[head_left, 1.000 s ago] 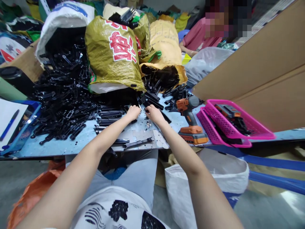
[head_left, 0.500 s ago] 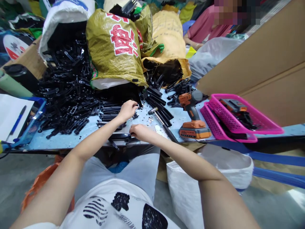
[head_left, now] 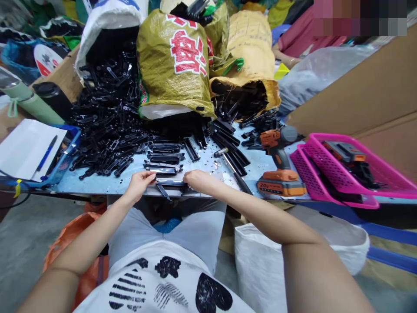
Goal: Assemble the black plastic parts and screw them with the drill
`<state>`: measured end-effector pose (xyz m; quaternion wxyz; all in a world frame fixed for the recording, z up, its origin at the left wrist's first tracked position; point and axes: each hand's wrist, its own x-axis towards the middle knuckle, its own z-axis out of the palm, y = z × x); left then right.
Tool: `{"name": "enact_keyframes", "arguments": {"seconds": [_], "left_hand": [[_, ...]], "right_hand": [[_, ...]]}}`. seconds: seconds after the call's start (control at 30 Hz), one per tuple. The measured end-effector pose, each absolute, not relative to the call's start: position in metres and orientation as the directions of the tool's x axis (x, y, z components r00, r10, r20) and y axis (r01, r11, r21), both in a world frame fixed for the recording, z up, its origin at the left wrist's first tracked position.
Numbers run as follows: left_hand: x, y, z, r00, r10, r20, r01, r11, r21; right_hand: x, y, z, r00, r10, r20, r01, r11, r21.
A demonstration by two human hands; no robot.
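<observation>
A long black channel-shaped part point(head_left: 171, 183) lies crosswise at the table's front edge, with a short black arm point(head_left: 163, 192) slanting down from its left end. My left hand point(head_left: 140, 184) is pinched at that left end; whatever sits between its fingertips is too small to make out. At the opposite end, the fingers of my right hand point(head_left: 197, 179) are curled closed round the part. Just beyond, several similar black assemblies point(head_left: 164, 157) lie in a stacked row. A hammer point(head_left: 232, 167) rests to the right, its head toward the small loose metal bits point(head_left: 216, 165).
An orange cordless drill point(head_left: 276, 161) stands right of the hammer, beside pink baskets point(head_left: 345, 191). Black parts point(head_left: 107, 117) heap up at left near a blue tray point(head_left: 70, 148). Sacks point(head_left: 176, 65) line the back. A person in a pink top point(head_left: 302, 32) is behind at right.
My left hand has come back from the loose bits to the left end of the channel part. My right hand stays at its right end. The view has shifted left.
</observation>
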<state>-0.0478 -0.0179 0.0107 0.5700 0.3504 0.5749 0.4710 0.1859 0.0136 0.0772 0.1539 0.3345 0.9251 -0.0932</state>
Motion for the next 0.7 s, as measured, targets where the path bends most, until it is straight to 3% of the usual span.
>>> {"name": "enact_keyframes", "arguments": {"seconds": [0.17,0.4,0.53,0.7], "left_hand": [[-0.045,-0.014,0.017,-0.036,0.950,-0.310,-0.002,0.310,0.951],[-0.051,-0.010,0.012,0.020,0.984,-0.175,0.357,0.156,0.921],[-0.055,-0.009,0.009,0.020,0.985,-0.174,0.432,0.148,0.889],[-0.059,-0.007,0.012,0.087,0.980,-0.180,0.522,0.109,0.846]], "right_hand": [[0.194,0.015,0.069,-0.707,0.630,-0.322,0.693,0.708,-0.137],[0.201,0.012,0.064,-0.698,0.676,-0.237,0.716,0.658,-0.232],[0.212,0.004,0.049,-0.686,0.722,-0.093,0.706,0.628,-0.329],[0.231,-0.011,0.000,-0.676,0.694,0.248,0.556,0.701,-0.446]]}}
